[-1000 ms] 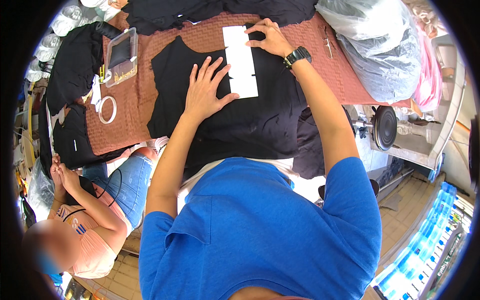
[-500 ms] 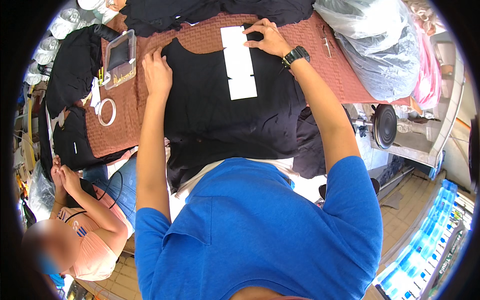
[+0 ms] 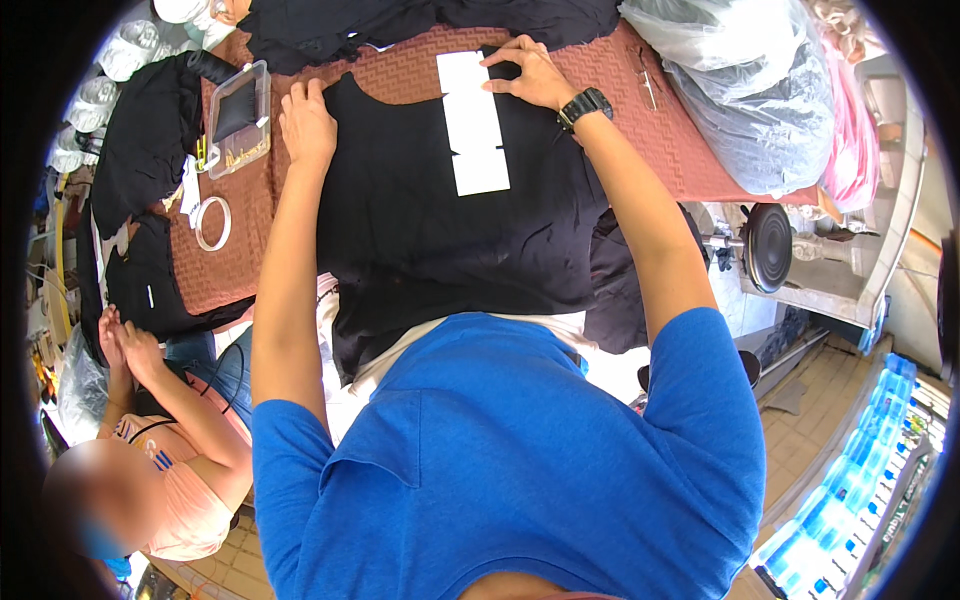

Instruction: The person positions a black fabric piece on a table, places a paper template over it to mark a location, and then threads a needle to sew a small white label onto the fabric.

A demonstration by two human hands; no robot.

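A black garment piece (image 3: 400, 215) lies flat on the table in front of me, its curved neckline facing away. On its upper right rests a notched white card pattern piece (image 3: 474, 125). My right hand (image 3: 530, 78), with a dark watch at the wrist, has thumb and forefinger at the card's top right edge, with black cloth showing between them. At the garment's upper left edge lies my left hand (image 3: 308, 125), palm down, fingers stretched out and slightly apart. Nothing shows in its grasp.
A brown textured cloth (image 3: 400, 88) covers the table. To the left are a clear plastic box (image 3: 262, 140) and a white ring (image 3: 202, 224); bagged goods (image 3: 755, 110) sit at the far right. More black fabric (image 3: 430, 20) lies beyond. A seated co-worker (image 3: 190, 490) is at the lower left.
My left hand has shifted slightly left and away from me along the garment's edge, its fingers straighter. My right hand stays at the card. The co-worker's hands moved a little.
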